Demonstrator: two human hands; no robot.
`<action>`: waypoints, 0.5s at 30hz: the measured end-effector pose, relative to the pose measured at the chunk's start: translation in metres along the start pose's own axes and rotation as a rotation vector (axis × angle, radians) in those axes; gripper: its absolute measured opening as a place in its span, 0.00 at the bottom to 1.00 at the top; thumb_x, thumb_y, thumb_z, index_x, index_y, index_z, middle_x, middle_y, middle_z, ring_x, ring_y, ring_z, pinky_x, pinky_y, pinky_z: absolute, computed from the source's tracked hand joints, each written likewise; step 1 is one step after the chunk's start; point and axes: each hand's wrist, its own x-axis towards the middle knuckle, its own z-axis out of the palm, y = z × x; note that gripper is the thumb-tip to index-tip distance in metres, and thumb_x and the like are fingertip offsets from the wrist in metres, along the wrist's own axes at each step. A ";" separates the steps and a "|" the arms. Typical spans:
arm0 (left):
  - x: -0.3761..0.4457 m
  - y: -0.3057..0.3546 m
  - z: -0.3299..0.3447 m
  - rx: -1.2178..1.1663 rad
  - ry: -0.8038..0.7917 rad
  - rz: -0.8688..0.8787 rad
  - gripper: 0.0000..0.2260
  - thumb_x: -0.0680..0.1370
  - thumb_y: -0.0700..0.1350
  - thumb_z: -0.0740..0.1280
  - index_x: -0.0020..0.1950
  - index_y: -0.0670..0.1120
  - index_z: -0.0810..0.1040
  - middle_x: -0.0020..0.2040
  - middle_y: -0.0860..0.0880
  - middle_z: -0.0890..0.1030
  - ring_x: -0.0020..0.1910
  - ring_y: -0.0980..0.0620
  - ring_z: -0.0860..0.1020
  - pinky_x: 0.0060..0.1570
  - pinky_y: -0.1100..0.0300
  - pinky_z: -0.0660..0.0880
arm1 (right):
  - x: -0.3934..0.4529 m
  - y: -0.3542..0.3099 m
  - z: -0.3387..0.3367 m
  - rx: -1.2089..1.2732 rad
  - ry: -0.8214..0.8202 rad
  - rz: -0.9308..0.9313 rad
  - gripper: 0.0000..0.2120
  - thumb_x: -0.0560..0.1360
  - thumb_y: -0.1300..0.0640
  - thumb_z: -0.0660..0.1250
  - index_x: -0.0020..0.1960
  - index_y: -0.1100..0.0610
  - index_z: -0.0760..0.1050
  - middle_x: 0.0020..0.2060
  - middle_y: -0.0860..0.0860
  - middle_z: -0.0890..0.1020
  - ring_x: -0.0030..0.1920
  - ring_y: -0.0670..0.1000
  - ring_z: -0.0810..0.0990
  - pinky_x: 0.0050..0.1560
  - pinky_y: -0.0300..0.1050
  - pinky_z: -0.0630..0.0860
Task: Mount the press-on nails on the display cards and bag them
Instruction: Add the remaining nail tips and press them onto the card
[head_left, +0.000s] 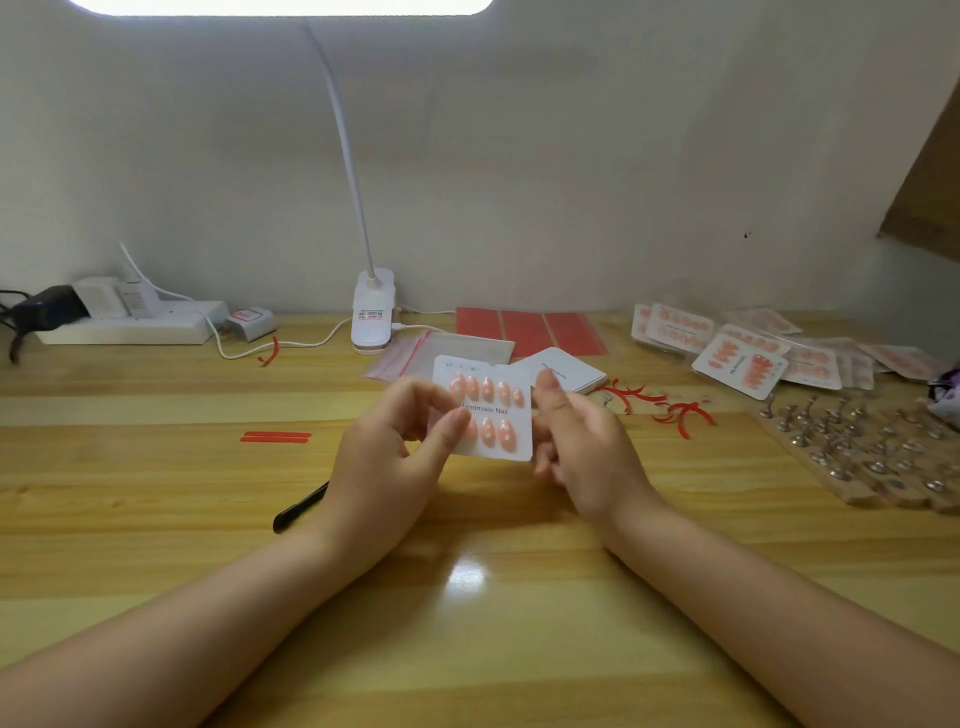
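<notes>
A white display card (500, 410) printed "Handmade Nail" carries two rows of pink press-on nails and is held tilted above the wooden table. My left hand (395, 441) pinches its left edge, thumb on the lower row. My right hand (582, 436) holds its right edge, thumb up beside it and fingers behind. Clear zip bags with red seals (415, 348) lie flat behind the card. A stack of blank white cards (566, 369) sits just right of them.
Finished bagged cards (737, 353) pile up at the back right. A wooden board with metal nail stands (872, 452) lies at the right. Red adhesive sheets (530, 327), red strips (275, 437), red scraps (670, 405), a black tool (298, 509), a clip lamp (371, 312) and a power strip (130, 322) surround the work spot.
</notes>
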 end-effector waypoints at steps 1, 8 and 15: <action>-0.001 0.002 0.000 -0.009 -0.018 -0.010 0.01 0.76 0.47 0.68 0.45 0.52 0.77 0.40 0.54 0.82 0.39 0.55 0.79 0.41 0.53 0.77 | 0.002 0.000 -0.003 -0.039 0.075 -0.017 0.25 0.77 0.35 0.54 0.45 0.55 0.78 0.28 0.48 0.80 0.27 0.42 0.74 0.32 0.38 0.69; -0.016 0.019 0.014 0.161 -0.369 -0.215 0.08 0.74 0.58 0.66 0.43 0.55 0.78 0.41 0.55 0.82 0.42 0.61 0.80 0.42 0.56 0.80 | 0.021 0.006 -0.033 -0.324 0.317 -0.114 0.18 0.81 0.48 0.57 0.39 0.57 0.76 0.23 0.46 0.75 0.25 0.41 0.70 0.30 0.43 0.67; -0.017 0.026 0.012 0.569 -0.440 -0.125 0.09 0.77 0.63 0.60 0.44 0.60 0.70 0.37 0.60 0.75 0.36 0.63 0.73 0.33 0.64 0.70 | 0.018 0.015 -0.030 -0.668 0.226 -0.239 0.13 0.73 0.54 0.67 0.30 0.54 0.73 0.22 0.46 0.72 0.25 0.46 0.69 0.29 0.44 0.68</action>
